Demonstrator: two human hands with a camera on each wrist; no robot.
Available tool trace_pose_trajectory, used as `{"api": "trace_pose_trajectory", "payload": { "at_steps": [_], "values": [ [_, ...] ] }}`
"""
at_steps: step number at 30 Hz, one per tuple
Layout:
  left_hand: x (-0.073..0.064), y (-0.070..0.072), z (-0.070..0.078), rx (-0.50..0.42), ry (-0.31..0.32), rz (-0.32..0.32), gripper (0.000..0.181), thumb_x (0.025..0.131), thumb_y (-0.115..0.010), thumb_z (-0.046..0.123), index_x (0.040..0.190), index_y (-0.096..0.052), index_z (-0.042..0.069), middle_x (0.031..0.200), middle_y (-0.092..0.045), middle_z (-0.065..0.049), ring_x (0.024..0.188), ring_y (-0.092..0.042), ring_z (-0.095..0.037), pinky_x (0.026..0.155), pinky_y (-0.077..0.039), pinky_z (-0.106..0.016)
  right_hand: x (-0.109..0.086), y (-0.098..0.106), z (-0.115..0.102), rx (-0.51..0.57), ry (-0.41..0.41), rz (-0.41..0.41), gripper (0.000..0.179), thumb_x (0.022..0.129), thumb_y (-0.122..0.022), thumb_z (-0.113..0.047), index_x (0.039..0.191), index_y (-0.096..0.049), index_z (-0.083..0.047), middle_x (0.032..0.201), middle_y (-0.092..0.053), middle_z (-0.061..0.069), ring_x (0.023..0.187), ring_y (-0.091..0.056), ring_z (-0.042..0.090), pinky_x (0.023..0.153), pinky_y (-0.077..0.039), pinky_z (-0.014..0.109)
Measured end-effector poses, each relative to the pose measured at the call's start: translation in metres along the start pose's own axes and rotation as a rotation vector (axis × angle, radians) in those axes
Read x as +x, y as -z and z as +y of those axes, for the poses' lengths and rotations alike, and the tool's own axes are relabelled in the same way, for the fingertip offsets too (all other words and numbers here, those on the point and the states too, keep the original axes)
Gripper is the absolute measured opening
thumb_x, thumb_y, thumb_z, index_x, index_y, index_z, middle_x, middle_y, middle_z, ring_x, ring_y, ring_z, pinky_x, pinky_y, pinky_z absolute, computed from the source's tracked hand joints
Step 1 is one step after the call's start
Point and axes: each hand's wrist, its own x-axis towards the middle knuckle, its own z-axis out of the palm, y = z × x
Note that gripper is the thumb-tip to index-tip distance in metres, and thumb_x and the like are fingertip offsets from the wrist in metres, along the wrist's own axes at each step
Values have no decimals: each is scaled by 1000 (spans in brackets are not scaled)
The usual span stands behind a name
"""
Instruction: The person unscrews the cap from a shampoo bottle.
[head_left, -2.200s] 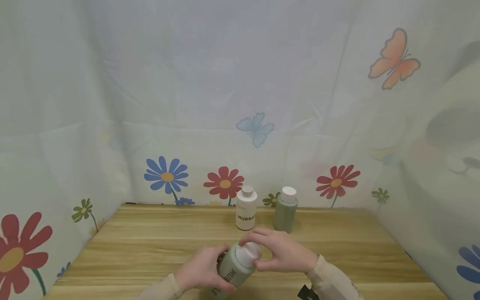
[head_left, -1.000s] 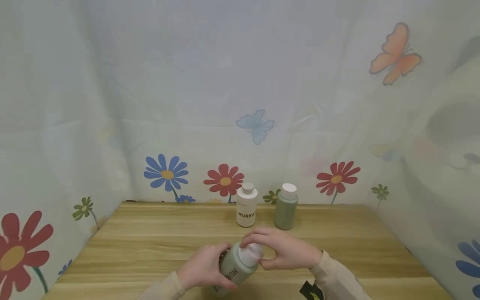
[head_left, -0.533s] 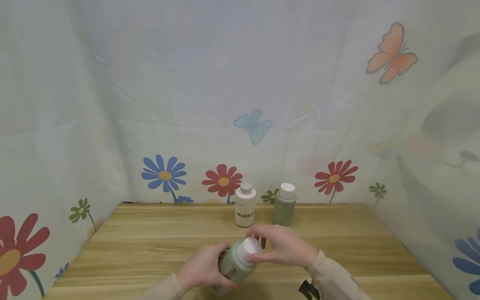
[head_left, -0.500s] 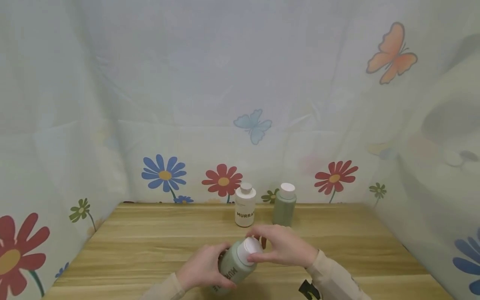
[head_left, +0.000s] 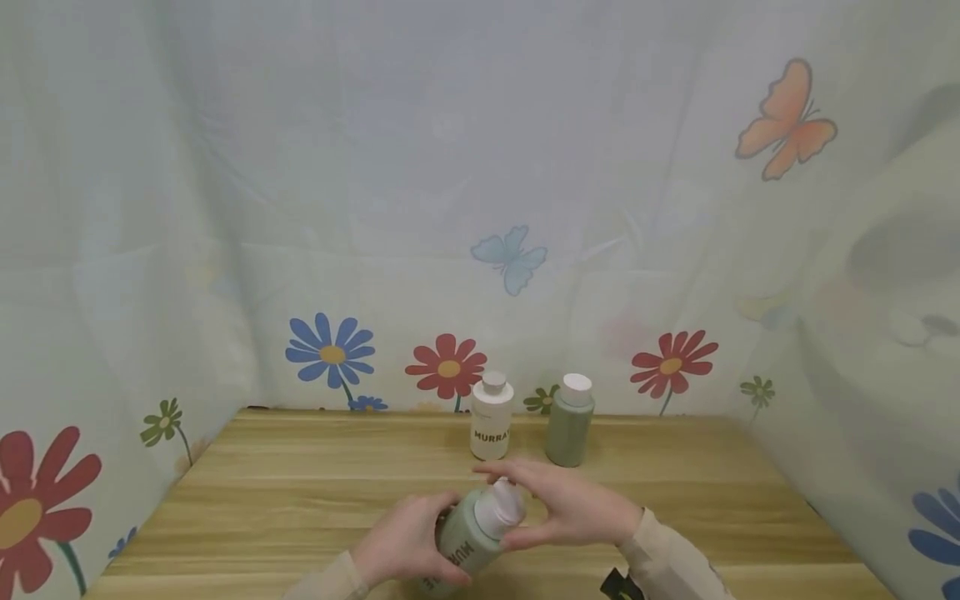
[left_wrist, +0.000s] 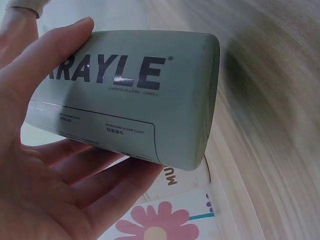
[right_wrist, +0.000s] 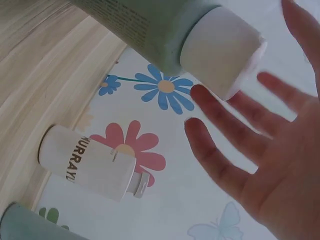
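I see the left hand [head_left: 405, 542] wrapped round the body of a green bottle [head_left: 467, 533], thumb on top and fingers underneath, holding it tilted above the tabletop [head_left: 300, 492] near the front edge. In the left wrist view the same bottle [left_wrist: 135, 95] lies across the palm, its flat base pointing at the wood, with dark lettering along its side. The white cap [head_left: 498, 504] is on the bottle's neck, pointing up and to the right.

The right hand [head_left: 573, 508] sits just beside the cap with fingers spread and fairly straight, curving loosely around it; I'd call it wide, not gripping. From the right wrist view the cap [right_wrist: 222, 50] is just off the fingertips [right_wrist: 200, 95], and the hand [right_wrist: 270, 165] looks blurred. I can't tell whether any finger actually touches the cap.

At the back of the tabletop stand two more bottles, upright and well apart from the hands: a white bottle [head_left: 492, 417] with dark lettering and a second green bottle [head_left: 571, 421] with a white top, side by side with a small gap. Behind them hangs a pale curtain [head_left: 480, 208] printed with flowers and butterflies. Beige sleeves cover both wrists.
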Motion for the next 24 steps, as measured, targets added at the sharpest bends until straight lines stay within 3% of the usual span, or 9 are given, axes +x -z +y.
{"api": "trace_pose_trajectory", "payload": {
  "at_steps": [3, 8, 12, 19, 24],
  "values": [
    [-1, -1, 0, 8, -11, 10, 69, 60, -88, 41, 116, -61, 11, 99, -70, 5, 81, -60, 3, 68, -50, -20, 1, -1, -1, 17, -118, 0, 70, 86, -63, -54, 147, -37, -29, 117, -62, -8, 99, -57, 3, 81, -51, 23],
    [-1, -1, 2, -12, 30, -24, 67, 61, -88, 41, 116, -61, 13, 100, -69, 6, 82, -59, 2, 70, -51, -22, 2, -4, -2, -85, -187, 0, 53, 87, -59, -60, 128, -57, -26, 92, -65, -12, 73, -55, 0, 61, -43, 16],
    [-1, 0, 2, -32, 68, -64, 66, 63, -87, 43, 117, -61, 15, 102, -69, 6, 84, -60, 0, 73, -52, -23, 3, -5, -2, -146, -141, 28, 42, 88, -60, -57, 114, -63, -23, 82, -62, -14, 67, -52, -1, 57, -40, 13],
    [-1, 0, 2, -47, 78, -73, 66, 63, -86, 43, 116, -60, 15, 103, -69, 6, 85, -60, -1, 74, -52, -24, 1, -3, -1, -171, -39, -1, 39, 90, -63, -43, 124, -60, -24, 115, -68, -8, 90, -60, 0, 74, -49, 17],
    [0, 0, 1, -47, 82, -71, 66, 63, -87, 42, 116, -61, 14, 101, -68, 7, 83, -59, 0, 72, -51, -23, 0, -2, 0, -152, 78, -17, 42, 88, -69, -26, 128, -58, -22, 122, -62, -7, 104, -60, 6, 87, -51, 21]
  ]
}}
